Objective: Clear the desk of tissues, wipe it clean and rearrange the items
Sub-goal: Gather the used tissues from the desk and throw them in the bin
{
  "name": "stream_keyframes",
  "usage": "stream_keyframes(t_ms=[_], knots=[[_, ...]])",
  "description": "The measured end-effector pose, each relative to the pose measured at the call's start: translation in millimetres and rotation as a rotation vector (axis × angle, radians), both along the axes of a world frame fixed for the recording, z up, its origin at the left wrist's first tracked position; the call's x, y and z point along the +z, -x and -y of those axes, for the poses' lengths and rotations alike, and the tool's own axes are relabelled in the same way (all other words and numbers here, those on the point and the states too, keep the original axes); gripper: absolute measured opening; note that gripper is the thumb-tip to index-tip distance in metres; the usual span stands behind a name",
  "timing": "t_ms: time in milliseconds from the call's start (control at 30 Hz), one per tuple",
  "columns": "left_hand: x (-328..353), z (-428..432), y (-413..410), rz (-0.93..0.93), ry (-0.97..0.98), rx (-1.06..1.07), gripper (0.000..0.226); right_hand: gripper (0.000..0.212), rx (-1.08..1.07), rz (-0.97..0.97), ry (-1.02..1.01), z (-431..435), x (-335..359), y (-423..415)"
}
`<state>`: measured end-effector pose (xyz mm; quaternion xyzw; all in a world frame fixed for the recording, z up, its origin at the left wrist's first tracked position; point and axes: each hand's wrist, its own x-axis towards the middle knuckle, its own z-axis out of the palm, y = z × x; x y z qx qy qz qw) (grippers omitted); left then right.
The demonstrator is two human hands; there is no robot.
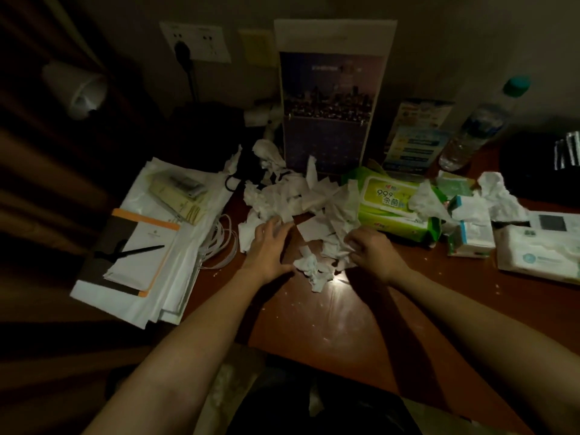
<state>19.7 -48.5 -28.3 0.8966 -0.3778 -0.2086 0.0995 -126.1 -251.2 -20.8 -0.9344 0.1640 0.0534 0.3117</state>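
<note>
A dim hotel-like room — wooden desk [361, 324], wall sockets [196, 42], standing brochure [332, 98].

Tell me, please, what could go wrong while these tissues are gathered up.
Scraps from the tissues dot the desk; gathering with the left hand and right hand may push more over the edge. The pile reaches the upright calendar, so a hard tug might topple it.
</note>
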Motion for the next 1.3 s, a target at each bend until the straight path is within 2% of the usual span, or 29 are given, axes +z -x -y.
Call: stream_keyframes(t_ms=[133,233,300,367,533,700,833,900,967,1100,1300], knots=[[-1.6,-5.9,-20.9,0.010,-0.017,-0.056,0.097,0.044,0.046,-0.091,0.030,-4.7,-1.9,-29.0],[-7.0,-9.0,-39.7,-0.016,-0.004,-0.123,0.097,0.063,0.000,-0.205,0.102,-7.5,-8.9,-36.9],[-10.7,-11.0,-51.4,-0.013,-0.009,-0.194,0.098,0.067,-0.052,-0.367,0.244,-10.9,-15.7,-37.3],[-13.7,-12.1,-60.6,-0.006,-0.003,-0.239,0.099,0.064,-0.127,-0.477,0.277,-15.1,-20.1,-36.8],[-18.4,-7.1,-76.0,-0.050,0.033,-0.275,0.103,0.059,-0.187,-0.411,0.168,-24.1,-18.4,-31.3],[-15.7,3.4,-68.8,-0.097,0.046,-0.295,0.104,0.053,-0.127,-0.350,0.129,-43.6,-16.2,-12.1],[-16.7,3.2,-65.1,-0.067,0.038,-0.309,0.105,0.059,-0.084,-0.281,0.260,-50.4,-21.5,1.3],[-15.4,4.0,-65.3,-0.015,0.030,-0.302,0.103,0.062,-0.103,-0.300,0.334,-50.2,-21.7,2.1],[-13.3,3.9,-65.5,0.030,0.016,-0.282,0.104,0.064,-0.135,-0.330,0.285,-47.5,-22.9,2.1],[-15.2,0.8,-68.2,-0.042,-0.052,-0.213,0.109,0.070,-0.118,-0.396,0.199,-45.0,-21.1,0.2],[-26.8,0.4,-54.2,-0.148,-0.029,-0.199,0.075,0.043,-0.191,-0.355,0.041,-47.6,-26.1,-1.5]])
